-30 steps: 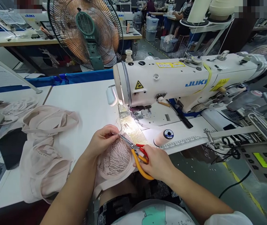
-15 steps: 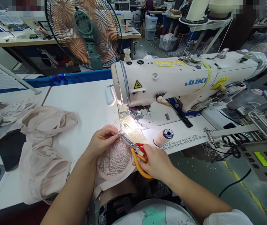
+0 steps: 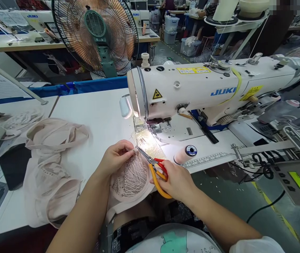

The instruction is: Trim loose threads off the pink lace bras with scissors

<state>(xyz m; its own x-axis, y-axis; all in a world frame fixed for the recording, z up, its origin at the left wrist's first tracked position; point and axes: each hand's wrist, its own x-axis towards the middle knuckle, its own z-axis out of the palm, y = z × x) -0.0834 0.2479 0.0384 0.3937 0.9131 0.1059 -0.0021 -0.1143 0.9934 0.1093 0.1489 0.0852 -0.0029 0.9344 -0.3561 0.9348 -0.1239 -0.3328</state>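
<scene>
On your surface (image 3: 97, 112) the sewing machine (image 3: 192, 91) stands toward the right, the thread spool (image 3: 185, 154) before it, the lace piece (image 3: 132, 177) at the near edge under your left hand (image 3: 116, 158) with the scissors (image 3: 150, 161) in your right hand (image 3: 174, 181) beside it, the garment heap (image 3: 51, 172) toward the left edge, the fan (image 3: 95, 35) behind the far edge.

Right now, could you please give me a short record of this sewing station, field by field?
Left: left hand pinches the top edge of the pink lace cup
Right: right hand grips the orange-handled scissors, tips at the pinched edge
Machine: white sewing machine behind the hands, lamp lit
Beside it: thread spool lying on the table
Left of hands: pile of pink garments
Background: fan
</scene>
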